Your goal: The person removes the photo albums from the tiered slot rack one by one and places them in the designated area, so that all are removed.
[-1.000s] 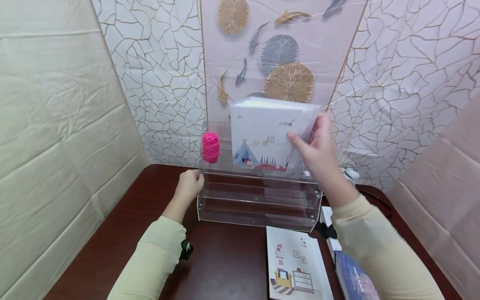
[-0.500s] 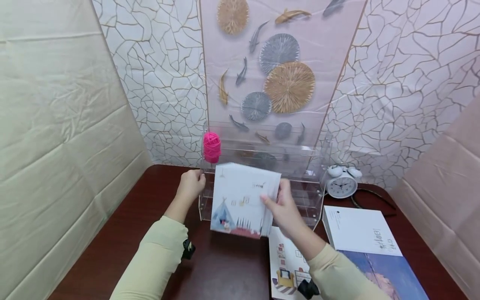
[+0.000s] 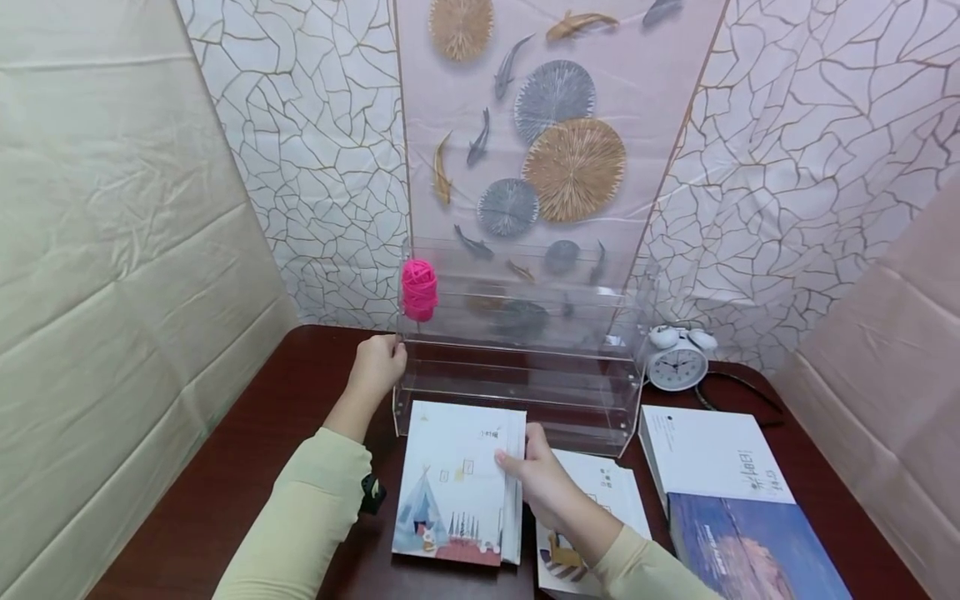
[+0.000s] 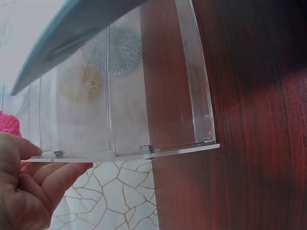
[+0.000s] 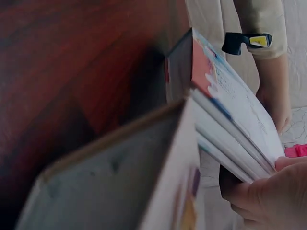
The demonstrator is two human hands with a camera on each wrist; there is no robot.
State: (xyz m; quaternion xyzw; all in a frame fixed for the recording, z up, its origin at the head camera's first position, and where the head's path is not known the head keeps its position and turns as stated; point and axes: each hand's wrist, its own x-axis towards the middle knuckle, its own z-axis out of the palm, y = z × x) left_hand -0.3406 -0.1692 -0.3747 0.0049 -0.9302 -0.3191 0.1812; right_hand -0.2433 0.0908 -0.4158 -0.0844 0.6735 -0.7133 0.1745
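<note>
My left hand [image 3: 377,364] grips the left side panel of a clear acrylic rack [image 3: 517,393]; in the left wrist view its thumb and fingers sit on opposite sides of the panel. Low in front of the rack, my right hand [image 3: 551,483] holds a small stack of white books by the right edge, thumb on top. A blue tent decorates the top book [image 3: 457,483]. Several layered covers [image 5: 225,134] show in the right wrist view. Partly behind my right forearm lies another white book [image 3: 626,496] with an armchair picture.
A ball of pink yarn [image 3: 419,290] sits at the rack's upper left. Right of the rack stand a white alarm clock [image 3: 678,367] and a dark cable [image 3: 742,395]. A thick blue-and-white book [image 3: 738,508] lies at the right of the dark red table [image 3: 247,467].
My right hand has brought the tent books down and toward me from the rack's upper tier to low over the table. My left hand has stayed on the side panel.
</note>
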